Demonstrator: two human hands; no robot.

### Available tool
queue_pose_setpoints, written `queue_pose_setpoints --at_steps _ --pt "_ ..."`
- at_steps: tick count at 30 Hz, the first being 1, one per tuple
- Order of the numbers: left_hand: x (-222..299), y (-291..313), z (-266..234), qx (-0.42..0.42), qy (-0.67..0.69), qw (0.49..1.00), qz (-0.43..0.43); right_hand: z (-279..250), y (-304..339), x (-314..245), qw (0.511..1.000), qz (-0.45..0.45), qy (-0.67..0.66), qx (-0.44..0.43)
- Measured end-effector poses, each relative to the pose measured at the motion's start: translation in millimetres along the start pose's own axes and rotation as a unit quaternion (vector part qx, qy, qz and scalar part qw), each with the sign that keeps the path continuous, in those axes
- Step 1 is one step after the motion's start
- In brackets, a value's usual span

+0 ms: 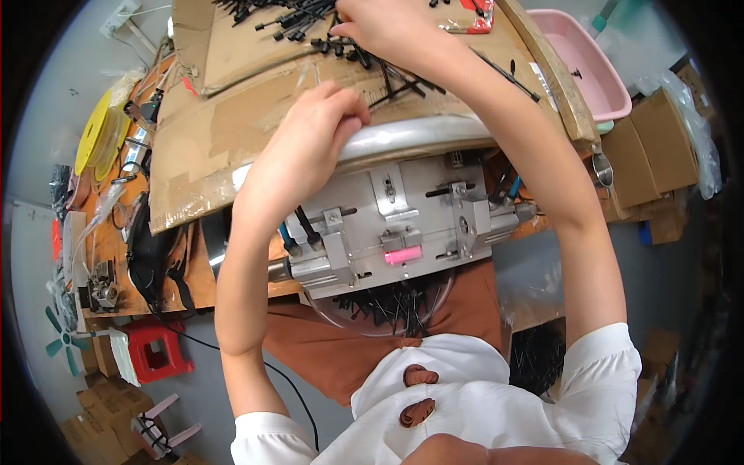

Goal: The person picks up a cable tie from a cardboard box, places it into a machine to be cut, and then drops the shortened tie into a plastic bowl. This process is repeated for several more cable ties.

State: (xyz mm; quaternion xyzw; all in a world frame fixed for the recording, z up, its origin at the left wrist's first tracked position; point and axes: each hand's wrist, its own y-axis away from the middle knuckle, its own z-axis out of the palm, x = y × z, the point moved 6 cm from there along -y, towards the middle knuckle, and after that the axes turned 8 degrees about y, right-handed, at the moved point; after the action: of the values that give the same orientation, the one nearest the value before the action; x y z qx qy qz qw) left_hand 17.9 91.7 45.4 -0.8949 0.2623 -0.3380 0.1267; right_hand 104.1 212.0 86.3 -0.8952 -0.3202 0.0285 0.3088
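Observation:
My right hand (384,29) reaches to the far side of the cardboard, its fingers bent in among a heap of thin black rods with knobbed ends (298,19). What they pinch, if anything, is hidden. My left hand (316,124) rests closer to me by the board's padded front edge, with fingers curled toward the thumb; I cannot make out anything in them. Several loose black rods (399,89) lie crossed just beyond it. Below both hands sits a metal fixture (399,205) with clamping blocks on both sides and a pink piece (403,255) at its front.
A bowl of black rods (387,306) sits on my lap under the fixture. A pink basin (585,62) stands at the right, above cardboard boxes (655,147). At the left are a yellow spool (94,133), a black bag (147,252) and a red stool (155,349).

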Motion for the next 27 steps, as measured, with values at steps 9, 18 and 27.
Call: queue_pose_setpoints --at_steps 9,18,27 --pt "10 69 -33 0.062 -0.032 0.996 -0.053 10 -13 -20 0.982 -0.065 -0.012 -0.179" --pt "86 154 97 0.053 -0.153 0.986 -0.044 -65 41 48 0.786 0.098 -0.61 -0.034" --pt "83 149 136 0.033 -0.173 0.979 -0.101 -118 150 47 0.811 0.157 -0.561 0.05"
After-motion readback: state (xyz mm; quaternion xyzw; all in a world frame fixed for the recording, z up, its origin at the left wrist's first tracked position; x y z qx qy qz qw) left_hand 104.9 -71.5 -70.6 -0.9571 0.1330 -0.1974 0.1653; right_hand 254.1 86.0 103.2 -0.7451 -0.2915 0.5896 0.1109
